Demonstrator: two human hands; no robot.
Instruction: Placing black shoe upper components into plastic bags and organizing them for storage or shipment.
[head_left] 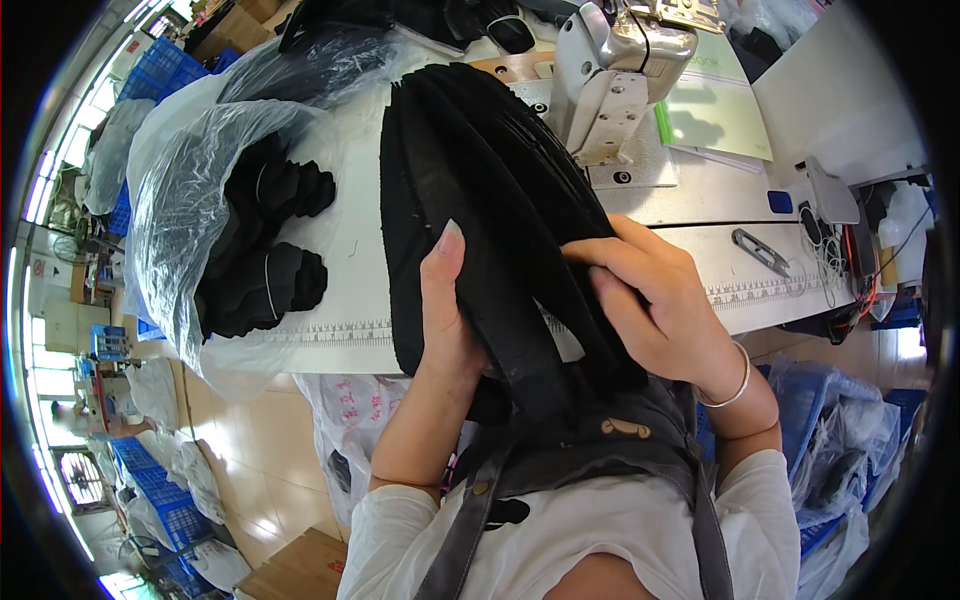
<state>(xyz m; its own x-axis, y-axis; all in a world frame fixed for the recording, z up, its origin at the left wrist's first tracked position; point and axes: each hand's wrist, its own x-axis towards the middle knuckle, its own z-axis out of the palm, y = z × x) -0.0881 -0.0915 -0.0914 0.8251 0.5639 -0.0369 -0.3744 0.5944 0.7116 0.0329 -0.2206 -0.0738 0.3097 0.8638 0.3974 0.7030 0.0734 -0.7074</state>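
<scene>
- I'm at a white worktable [330, 300] with a printed ruler strip along its near edge, in a workshop with blue crates [165, 60] and bagged goods on the floor.
- My left hand [447, 320] is closed round the near edge of a stack of black pieces [470, 200], thumb up along its face; the stack stands on edge, leaning from my lap onto the table towards the sewing machine [610, 80].
- My right hand [665, 300] pinches a few layers on the stack's right side, fingers curled in.
- The pieces look like thick, matt, soft fabric, long and curved, with slightly rough edges.
- I judge the stack could fan out and slide, since only the near ends are held and the far ends lean free.
- It could also catch on the machine's metal head just beside it.
- The clear crinkled bag [185, 200] on the left holds tied bundles of black scalloped pieces; its slick film could let them spill off the table edge.
- Small snips [758, 250] lie near my right wrist; a sweep of my arm could knock them.
</scene>
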